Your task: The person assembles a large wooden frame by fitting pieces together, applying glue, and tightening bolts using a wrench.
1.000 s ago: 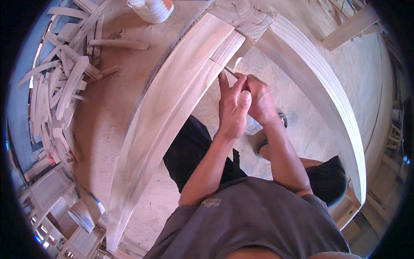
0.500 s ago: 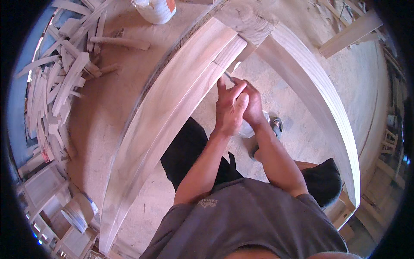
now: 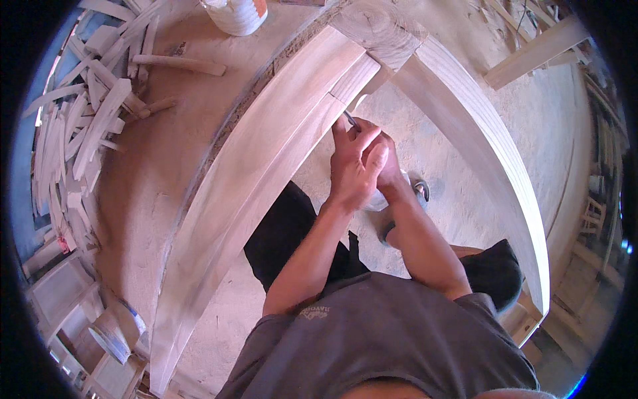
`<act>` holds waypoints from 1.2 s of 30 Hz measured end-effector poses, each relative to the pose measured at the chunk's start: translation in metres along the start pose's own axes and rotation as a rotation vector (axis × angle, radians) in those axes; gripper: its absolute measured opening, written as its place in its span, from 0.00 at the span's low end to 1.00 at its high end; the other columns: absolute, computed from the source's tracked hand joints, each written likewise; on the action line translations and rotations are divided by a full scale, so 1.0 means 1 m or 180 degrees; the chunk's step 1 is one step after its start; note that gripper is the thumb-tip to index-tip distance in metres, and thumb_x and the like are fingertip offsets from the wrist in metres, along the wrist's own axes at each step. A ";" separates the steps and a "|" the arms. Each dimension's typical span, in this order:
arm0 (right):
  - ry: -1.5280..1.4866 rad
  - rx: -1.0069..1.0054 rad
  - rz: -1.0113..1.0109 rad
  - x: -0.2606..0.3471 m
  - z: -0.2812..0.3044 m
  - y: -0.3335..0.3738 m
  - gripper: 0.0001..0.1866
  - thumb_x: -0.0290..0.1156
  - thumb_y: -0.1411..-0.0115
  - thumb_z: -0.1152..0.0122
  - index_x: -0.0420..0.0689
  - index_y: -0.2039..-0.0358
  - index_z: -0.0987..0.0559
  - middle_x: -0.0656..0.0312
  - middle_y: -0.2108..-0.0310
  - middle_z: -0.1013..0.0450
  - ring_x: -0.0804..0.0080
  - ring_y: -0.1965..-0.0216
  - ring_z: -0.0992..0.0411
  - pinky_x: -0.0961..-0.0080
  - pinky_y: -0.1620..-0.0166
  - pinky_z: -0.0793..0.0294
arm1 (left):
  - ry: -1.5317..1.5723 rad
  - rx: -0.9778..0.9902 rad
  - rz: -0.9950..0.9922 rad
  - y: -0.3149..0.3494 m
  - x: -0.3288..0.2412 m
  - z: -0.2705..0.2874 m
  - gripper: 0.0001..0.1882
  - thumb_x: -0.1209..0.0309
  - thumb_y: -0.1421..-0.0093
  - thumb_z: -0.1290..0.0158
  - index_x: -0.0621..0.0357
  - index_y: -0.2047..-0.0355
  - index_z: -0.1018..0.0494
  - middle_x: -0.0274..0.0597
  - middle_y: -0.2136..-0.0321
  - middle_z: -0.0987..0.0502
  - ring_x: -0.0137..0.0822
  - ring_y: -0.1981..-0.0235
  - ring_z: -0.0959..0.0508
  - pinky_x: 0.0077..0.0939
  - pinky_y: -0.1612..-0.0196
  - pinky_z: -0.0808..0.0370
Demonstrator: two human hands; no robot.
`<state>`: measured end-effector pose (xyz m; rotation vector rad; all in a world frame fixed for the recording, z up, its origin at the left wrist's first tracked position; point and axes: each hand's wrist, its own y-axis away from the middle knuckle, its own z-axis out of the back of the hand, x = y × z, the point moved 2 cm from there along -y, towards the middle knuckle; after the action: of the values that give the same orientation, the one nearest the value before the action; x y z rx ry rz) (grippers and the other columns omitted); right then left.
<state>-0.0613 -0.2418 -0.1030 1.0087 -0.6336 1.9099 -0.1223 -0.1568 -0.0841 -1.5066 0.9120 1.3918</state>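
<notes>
My left hand (image 3: 355, 169) and my right hand (image 3: 389, 163) are pressed together, both closed around a thin metal-shafted tool (image 3: 350, 120). Most of the tool, handle included, is hidden in my fingers. Its visible shaft meets the inner edge of a long curved wooden beam (image 3: 256, 159) on the left, just below a short joined block (image 3: 355, 78). My left fingertips are close against that edge. A second curved beam (image 3: 475, 126) runs down the right side. At the top, both beams meet a round wooden piece (image 3: 379, 33) with end grain showing.
Offcuts (image 3: 100, 126) are heaped at the far left. A white bucket (image 3: 236, 14) stands at the top, and a tipped round container (image 3: 116, 332) lies lower left among wooden frames. Another plank (image 3: 535, 53) is at upper right. My foot (image 3: 420, 189) shows below my right hand.
The whole view has shifted slightly leftward. Both hands keep their grip on the tool near the beam's edge, and a little more of its shaft now shows.
</notes>
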 end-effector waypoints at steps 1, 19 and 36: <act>0.0427 0.0228 0.0100 0.016 0.008 0.003 0.24 0.36 0.49 0.38 0.42 0.50 0.23 0.48 0.55 0.24 0.49 0.56 0.23 0.61 0.54 0.23 | 0.0211 0.0013 0.0077 0.003 -0.006 0.003 0.32 0.49 0.33 0.54 0.67 0.43 0.31 0.60 0.31 0.54 0.46 0.31 0.46 0.40 0.32 0.45; 0.1489 0.0792 -0.0404 0.074 0.030 -0.016 0.14 0.35 0.45 0.40 0.39 0.62 0.23 0.46 0.64 0.23 0.46 0.62 0.23 0.57 0.60 0.24 | -0.0260 -0.0206 0.0151 -0.003 -0.030 0.009 0.35 0.53 0.40 0.43 0.70 0.42 0.35 0.70 0.38 0.43 0.53 0.41 0.31 0.40 0.41 0.32; -0.0343 -0.0027 -0.0607 -0.034 -0.013 -0.004 0.15 0.36 0.37 0.43 0.41 0.54 0.24 0.54 0.61 0.22 0.60 0.60 0.24 0.66 0.56 0.25 | -0.1468 0.0231 -0.0022 -0.014 -0.006 -0.013 0.36 0.61 0.48 0.37 0.62 0.42 0.35 0.78 0.39 0.50 0.70 0.45 0.32 0.49 0.45 0.28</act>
<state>-0.0524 -0.2454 -0.1389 1.1312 -0.5844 1.6944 -0.1059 -0.1640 -0.0762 -1.0662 0.6569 1.5933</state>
